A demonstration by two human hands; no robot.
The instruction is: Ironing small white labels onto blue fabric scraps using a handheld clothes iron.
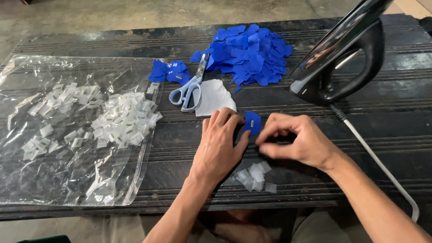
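Note:
My left hand (220, 144) and my right hand (297, 143) meet at the middle of a dark table (189, 135). Between their fingertips lies a small blue fabric piece (252, 122) with a tiny label on it. Both hands pinch its edges against the tabletop. A little heap of white labels (255, 176) rests just below my hands. Behind my left hand lies a white cloth scrap (215, 96) and blue-handled scissors (188, 90).
A big pile of blue fabric pieces (249, 54) sits at the back, a smaller blue cluster (170, 72) to its left. A clear plastic sheet (54, 171) with several white labels (121, 121) covers the left. A black iron (342, 58) stands right, its cord (382, 166) trailing forward.

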